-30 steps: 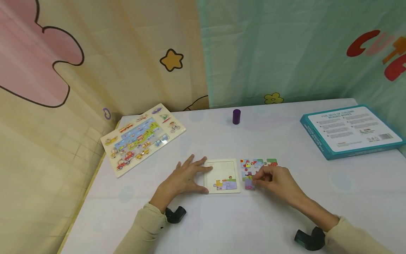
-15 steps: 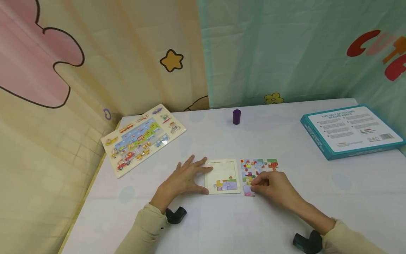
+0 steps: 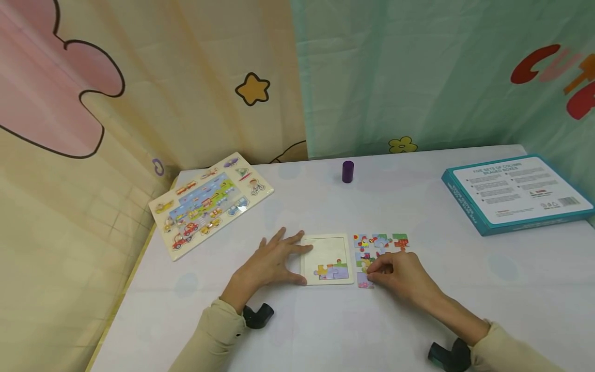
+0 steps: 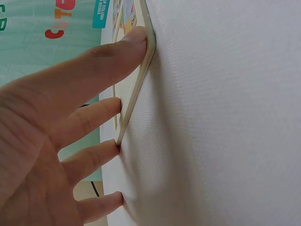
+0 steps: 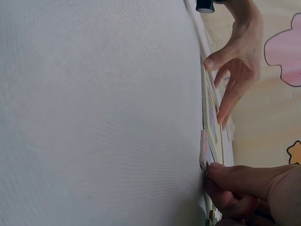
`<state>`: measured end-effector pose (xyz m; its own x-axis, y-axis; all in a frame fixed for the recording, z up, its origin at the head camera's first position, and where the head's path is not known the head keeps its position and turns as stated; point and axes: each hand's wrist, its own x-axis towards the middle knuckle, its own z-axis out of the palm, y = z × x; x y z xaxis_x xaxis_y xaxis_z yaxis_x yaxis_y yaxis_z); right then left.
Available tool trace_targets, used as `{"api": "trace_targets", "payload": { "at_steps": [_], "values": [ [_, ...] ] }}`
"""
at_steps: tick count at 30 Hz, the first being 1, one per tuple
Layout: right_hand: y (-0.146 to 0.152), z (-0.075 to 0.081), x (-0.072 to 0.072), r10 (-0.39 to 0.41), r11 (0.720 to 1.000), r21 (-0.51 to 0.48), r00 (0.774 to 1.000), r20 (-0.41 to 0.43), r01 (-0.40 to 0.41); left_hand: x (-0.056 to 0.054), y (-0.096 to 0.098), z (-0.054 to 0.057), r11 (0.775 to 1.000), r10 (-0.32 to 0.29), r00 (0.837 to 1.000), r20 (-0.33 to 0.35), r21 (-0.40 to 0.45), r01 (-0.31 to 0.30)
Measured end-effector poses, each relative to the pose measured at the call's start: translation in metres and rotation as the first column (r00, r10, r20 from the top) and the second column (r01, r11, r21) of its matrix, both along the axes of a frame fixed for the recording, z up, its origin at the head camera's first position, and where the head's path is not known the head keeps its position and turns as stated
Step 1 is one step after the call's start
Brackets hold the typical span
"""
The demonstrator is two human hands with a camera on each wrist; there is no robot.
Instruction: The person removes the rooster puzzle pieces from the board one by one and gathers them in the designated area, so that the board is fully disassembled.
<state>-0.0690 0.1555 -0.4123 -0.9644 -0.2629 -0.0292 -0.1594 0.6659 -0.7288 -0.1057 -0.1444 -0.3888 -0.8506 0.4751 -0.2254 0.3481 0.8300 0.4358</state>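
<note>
A shallow square puzzle tray lies on the table with a few joined pieces in its lower right part. My left hand rests on the tray's left edge, fingers spread, and in the left wrist view the thumb touches its rim. My right hand pinches the edge of a purple puzzle piece just right of the tray, between thumb and fingers. Loose puzzle pieces lie in rows beyond the right hand, which partly hides them.
A picture board with vehicles lies at the back left. A purple cylinder stands near the table's back edge. On the right is a flat teal box. Printed curtains hang behind the table.
The right hand and the purple piece have shifted slightly toward the table's front, and the piece sits flatter, apart from the rows. The left hand has stayed on the tray.
</note>
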Motion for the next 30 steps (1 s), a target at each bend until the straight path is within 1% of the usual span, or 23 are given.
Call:
{"api": "trace_targets", "payload": {
  "at_steps": [4, 7, 9, 11, 14, 17, 20, 24, 30],
  "values": [
    [-0.001, -0.001, 0.000, -0.005, 1.000, 0.008, 1.000, -0.020, 0.005, 0.000, 0.000, 0.000, 1.000, 0.008, 1.000, -0.001, -0.001, -0.008],
    [-0.004, -0.001, -0.001, -0.005, 1.000, 0.002, 0.998, -0.068, 0.005, 0.001, 0.000, 0.000, 1.000, 0.014, 1.000, -0.003, -0.003, -0.014],
    [-0.008, -0.001, -0.004, 0.009, 1.000, -0.002, 0.993, -0.114, -0.010, 0.001, 0.000, 0.000, 1.000, 0.015, 1.000, -0.004, -0.006, -0.015],
    [-0.013, 0.000, -0.007, 0.040, 0.999, -0.006, 0.990, -0.139, -0.041, 0.001, 0.000, 0.000, 1.000, 0.015, 1.000, -0.006, -0.007, -0.015],
    [-0.025, 0.002, -0.011, 0.109, 0.994, -0.004, 0.983, -0.145, -0.110, 0.001, 0.000, 0.000, 1.000, 0.015, 1.000, -0.002, -0.012, -0.015],
    [-0.038, 0.002, -0.014, 0.190, 0.981, -0.001, 0.972, -0.138, -0.192, 0.001, 0.000, 0.000, 1.000, 0.015, 1.000, 0.004, -0.013, -0.015],
    [-0.050, 0.002, -0.015, 0.247, 0.969, 0.008, 0.958, -0.147, -0.248, 0.000, 0.000, 0.000, 1.000, 0.017, 1.000, 0.010, -0.013, -0.017],
    [-0.058, 0.003, -0.015, 0.257, 0.966, 0.031, 0.953, -0.159, -0.256, 0.000, 0.000, 0.000, 1.000, 0.015, 1.000, 0.010, -0.012, -0.015],
    [-0.063, 0.001, -0.015, 0.237, 0.971, 0.049, 0.963, -0.125, -0.233, 0.001, 0.000, 0.001, 1.000, 0.019, 1.000, 0.012, -0.010, -0.019]
  ]
}}
